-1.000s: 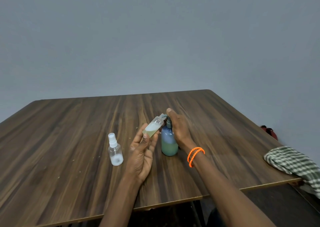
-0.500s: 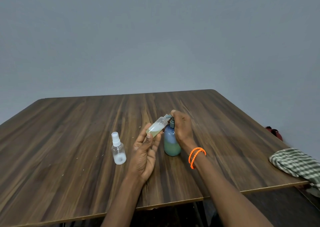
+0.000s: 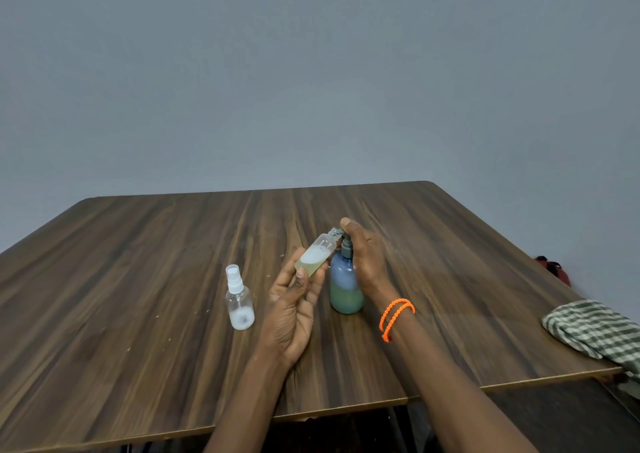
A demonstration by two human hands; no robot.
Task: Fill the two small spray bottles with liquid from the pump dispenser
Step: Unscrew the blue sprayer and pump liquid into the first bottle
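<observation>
Two risks I'm watching: left hand (image 3: pixel 294 310) is gripping the tilted uncapped bottle (image 3: pixel 317 253) — right hand (image 3: pixel 363 255), fingers straight, is pressing the pump dispenser (image 3: pixel 344 286) — liquid could be missing the neck.

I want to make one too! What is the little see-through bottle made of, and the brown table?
The little see-through bottle looks like clear glossy plastic: liquid shows through it. The brown table looks like wood-grain laminate, with streaky grain and a thin edge.

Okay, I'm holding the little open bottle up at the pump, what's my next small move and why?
Probably press the pump dispenser head down with your right hand: the open small bottle in your left hand is tilted with its neck at the spout and looks only partly filled.
</observation>
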